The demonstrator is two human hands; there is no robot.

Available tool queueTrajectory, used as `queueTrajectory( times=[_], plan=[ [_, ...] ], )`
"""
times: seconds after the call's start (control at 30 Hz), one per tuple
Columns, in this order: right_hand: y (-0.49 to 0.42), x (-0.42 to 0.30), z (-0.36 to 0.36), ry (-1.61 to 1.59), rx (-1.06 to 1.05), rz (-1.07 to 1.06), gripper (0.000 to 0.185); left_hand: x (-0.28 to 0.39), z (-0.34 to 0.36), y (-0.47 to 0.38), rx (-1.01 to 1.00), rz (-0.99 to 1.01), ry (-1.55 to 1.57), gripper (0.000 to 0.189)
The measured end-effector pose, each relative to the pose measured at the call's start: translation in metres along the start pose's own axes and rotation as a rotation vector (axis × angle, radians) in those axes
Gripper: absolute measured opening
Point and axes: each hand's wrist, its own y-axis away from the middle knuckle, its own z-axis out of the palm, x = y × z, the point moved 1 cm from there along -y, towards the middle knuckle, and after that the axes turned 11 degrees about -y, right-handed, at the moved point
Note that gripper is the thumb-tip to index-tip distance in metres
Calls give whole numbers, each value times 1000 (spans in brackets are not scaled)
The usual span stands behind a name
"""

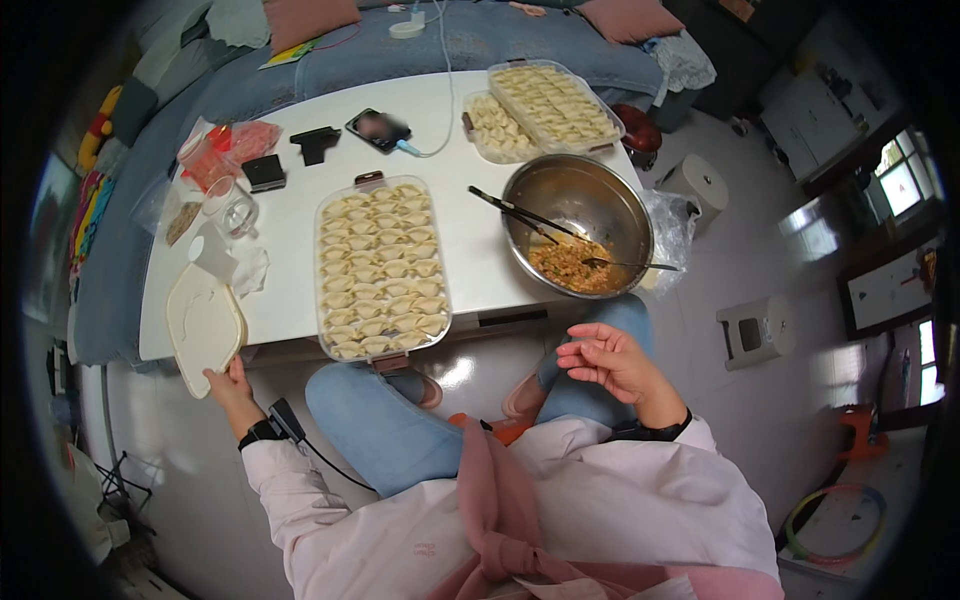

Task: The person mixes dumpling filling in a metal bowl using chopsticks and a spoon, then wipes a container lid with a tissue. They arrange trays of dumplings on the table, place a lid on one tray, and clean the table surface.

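Note:
At the table's left corner, my left hand (229, 380) grips the near edge of a flat cream-coloured piece (204, 326) with rounded corners. Whether that piece is dough or a board I cannot tell. Over my right knee, my right hand (611, 362) is raised with its fingers apart and holds nothing. Between the hands, a clear plastic tray (448, 319) full of rows of folded dumplings (382, 270) juts over the table's front edge. To the right stands a steel mixing bowl (637, 217) with minced filling (574, 264), dark chopsticks (517, 210) and a metal spoon (630, 265).
Two more trays of dumplings (555, 105) overlap at the back right of the white table (292, 187). A phone (375, 129) on a cable lies at the back. A glass mug (238, 214), paper cup (210, 249) and crumpled tissue (251, 271) sit left. A stool (754, 332) stands right.

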Motion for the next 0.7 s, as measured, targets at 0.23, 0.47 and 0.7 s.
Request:
queueTrajectory(
  times=[0.23,0.47,0.7],
  plan=[
    [9,-23,-62,-117,73,-109,29,29,14,75,192,-23,-326,50],
    [33,-88,-144,153,559,-654,35,14,133,288,-616,27,-386,50],
    [-8,-109,-197,208,859,-590,56,-60,225,391,-1091,-551,-631,70]
  ],
)
